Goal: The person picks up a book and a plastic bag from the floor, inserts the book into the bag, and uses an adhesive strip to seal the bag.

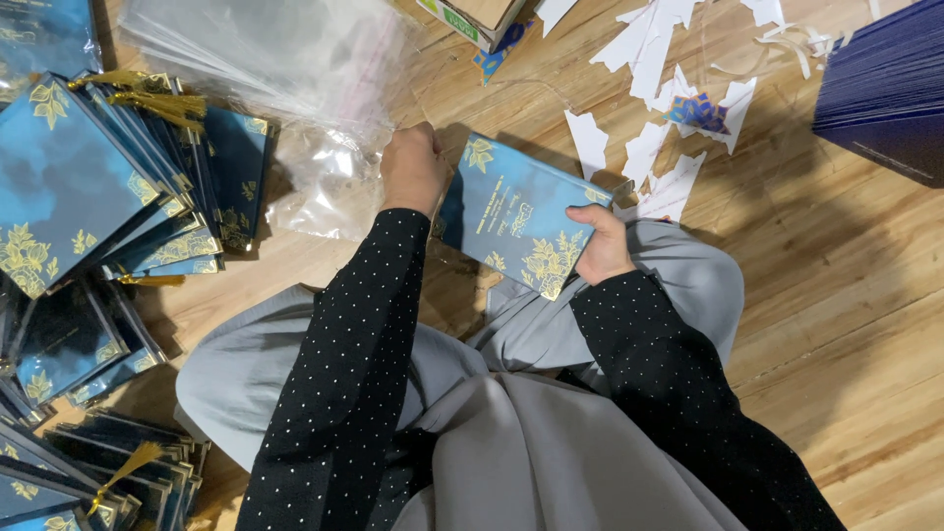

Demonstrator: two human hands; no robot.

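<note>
Wooden floor (846, 295), seated person. Right hand (602, 246) gripped the lower edge of a blue card (516, 211) with gold floral print, held tilted above the lap. Left hand (413, 167) closed in a fist at the clear plastic sleeves (295, 59). Stacked matching cards (98, 187) lay left.

- Left hand (413, 169), at 11 o'clock: fingers curled into a closed grip, forearm in dotted black sleeve reaching forward.
- Right hand (602, 246), at 1 o'clock: pinching grip, thumb on top.
</note>
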